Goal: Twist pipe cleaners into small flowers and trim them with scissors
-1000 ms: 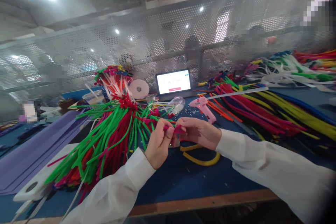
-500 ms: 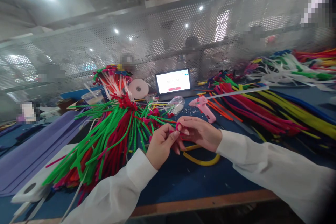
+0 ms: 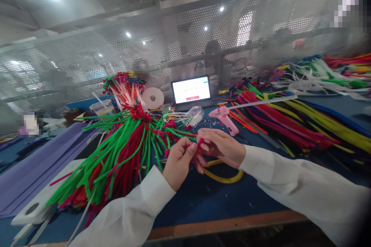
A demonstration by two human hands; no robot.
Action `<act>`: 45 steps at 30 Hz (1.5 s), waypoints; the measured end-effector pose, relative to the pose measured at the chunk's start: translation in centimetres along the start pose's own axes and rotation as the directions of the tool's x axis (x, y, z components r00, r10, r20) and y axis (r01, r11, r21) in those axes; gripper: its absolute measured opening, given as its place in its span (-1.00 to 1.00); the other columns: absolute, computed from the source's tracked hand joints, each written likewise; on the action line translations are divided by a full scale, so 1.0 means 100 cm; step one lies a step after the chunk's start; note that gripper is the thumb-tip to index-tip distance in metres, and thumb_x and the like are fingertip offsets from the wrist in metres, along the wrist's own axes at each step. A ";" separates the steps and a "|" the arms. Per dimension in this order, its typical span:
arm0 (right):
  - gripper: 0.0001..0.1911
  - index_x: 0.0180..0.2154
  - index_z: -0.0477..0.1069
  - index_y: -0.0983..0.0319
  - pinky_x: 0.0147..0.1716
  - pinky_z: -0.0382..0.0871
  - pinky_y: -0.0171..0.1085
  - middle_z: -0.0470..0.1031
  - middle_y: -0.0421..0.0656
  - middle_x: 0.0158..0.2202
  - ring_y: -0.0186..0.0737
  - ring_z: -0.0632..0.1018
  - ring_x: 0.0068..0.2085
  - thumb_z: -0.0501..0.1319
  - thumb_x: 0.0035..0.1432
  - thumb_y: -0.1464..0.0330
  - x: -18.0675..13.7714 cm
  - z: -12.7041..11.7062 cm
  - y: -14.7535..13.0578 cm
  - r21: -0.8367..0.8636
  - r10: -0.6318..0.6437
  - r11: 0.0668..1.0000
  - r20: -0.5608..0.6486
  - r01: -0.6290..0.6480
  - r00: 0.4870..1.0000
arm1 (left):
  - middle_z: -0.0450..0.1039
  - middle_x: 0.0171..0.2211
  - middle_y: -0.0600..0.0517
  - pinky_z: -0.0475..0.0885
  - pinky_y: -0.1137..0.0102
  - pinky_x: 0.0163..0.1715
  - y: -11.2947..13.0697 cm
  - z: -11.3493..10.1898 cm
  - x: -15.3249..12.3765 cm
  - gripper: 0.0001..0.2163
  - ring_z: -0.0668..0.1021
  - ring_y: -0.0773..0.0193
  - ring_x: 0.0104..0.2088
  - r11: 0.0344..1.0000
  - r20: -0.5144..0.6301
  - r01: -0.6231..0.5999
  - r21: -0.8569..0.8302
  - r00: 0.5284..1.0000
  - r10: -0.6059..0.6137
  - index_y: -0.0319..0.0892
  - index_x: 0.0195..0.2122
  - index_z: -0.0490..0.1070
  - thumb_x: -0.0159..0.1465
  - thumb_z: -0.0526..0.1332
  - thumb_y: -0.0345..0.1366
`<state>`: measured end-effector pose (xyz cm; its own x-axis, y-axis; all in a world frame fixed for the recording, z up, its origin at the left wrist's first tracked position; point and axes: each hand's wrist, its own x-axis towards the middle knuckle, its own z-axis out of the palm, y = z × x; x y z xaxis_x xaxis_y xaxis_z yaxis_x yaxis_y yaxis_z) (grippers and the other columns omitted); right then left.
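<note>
Between my two hands is a short pink-red pipe cleaner (image 3: 199,143), bent and mostly covered by fingers. My left hand (image 3: 179,160) pinches it between thumb and forefinger. From the other side my right hand (image 3: 222,146) grips it with closed fingertips. A yellow pipe cleaner (image 3: 228,179), curved into a loop, lies on the blue table just under my hands. Left of them spreads a big heap of green pipe cleaners (image 3: 101,158) mixed with red ones. Beyond my right hand rests a pink glue gun (image 3: 224,117).
A lit tablet (image 3: 191,89) stands at the back, beside a white spool (image 3: 153,98). A clear plastic container (image 3: 194,115) lies among small scattered bits. Bundles of coloured pipe cleaners (image 3: 290,123) cover the right side. A power strip (image 3: 34,210) sits at left; the wooden table edge (image 3: 226,224) is nearest me.
My fingers have shifted slightly on the pink-red pipe cleaner; its bent part now shows a little lower and further right between the fingertips. The things on the table have not moved.
</note>
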<state>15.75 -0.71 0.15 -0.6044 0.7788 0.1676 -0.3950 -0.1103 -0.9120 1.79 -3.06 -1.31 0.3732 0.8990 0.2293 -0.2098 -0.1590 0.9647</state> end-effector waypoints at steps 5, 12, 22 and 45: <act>-0.75 -0.58 0.07 0.26 -0.60 0.13 -0.41 0.15 -0.32 -0.64 -0.51 0.17 -0.67 -0.03 0.11 0.35 -0.001 0.000 -0.001 -0.037 0.008 0.999 0.004 -0.008 1.000 | 0.39 -0.66 0.08 0.27 0.55 -0.74 -0.001 0.001 0.001 -0.84 0.39 0.43 -0.72 1.000 0.001 -0.010 0.012 1.000 0.010 -0.22 -0.45 0.15 0.19 0.01 -0.24; -0.74 -0.60 0.05 0.26 -0.61 0.12 -0.42 0.18 -0.30 -0.65 -0.47 0.20 -0.63 -0.01 0.09 0.34 0.000 0.000 -0.001 -0.105 -0.008 0.994 -0.044 0.004 0.999 | 0.43 -0.59 0.04 0.40 0.46 -0.61 0.009 0.004 -0.003 -0.87 0.46 0.38 -0.65 0.990 -0.090 -0.030 0.140 0.995 0.043 -0.26 -0.47 0.21 0.09 0.16 -0.32; -0.81 -0.55 0.10 0.25 -0.53 0.18 -0.34 0.20 -0.27 -0.59 -0.43 0.27 -0.62 -0.03 0.09 0.38 -0.001 -0.002 0.001 0.016 -0.016 1.000 0.078 0.014 0.997 | 0.43 -0.66 0.05 0.34 0.52 -0.73 0.001 -0.001 -0.001 -0.84 0.43 0.38 -0.73 0.999 -0.007 -0.031 -0.021 0.999 0.031 -0.24 -0.48 0.16 0.18 0.04 -0.27; -0.70 -0.61 0.18 0.31 -0.58 0.15 -0.46 0.09 -0.36 -0.71 -0.54 0.25 -0.66 0.13 0.04 0.27 0.001 -0.001 0.004 -0.039 0.013 0.999 -0.044 -0.015 0.999 | 0.40 -0.70 0.08 0.28 0.57 -0.75 0.005 0.005 -0.004 -0.82 0.42 0.39 -0.76 0.995 0.000 -0.009 0.101 1.000 0.009 -0.22 -0.50 0.10 0.17 0.05 -0.26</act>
<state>15.64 -0.62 -0.26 -0.5787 0.8036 0.1393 -0.3591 -0.0977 -0.9282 2.00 -3.70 -0.87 0.3710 0.8976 0.2382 -0.1207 -0.2077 0.9707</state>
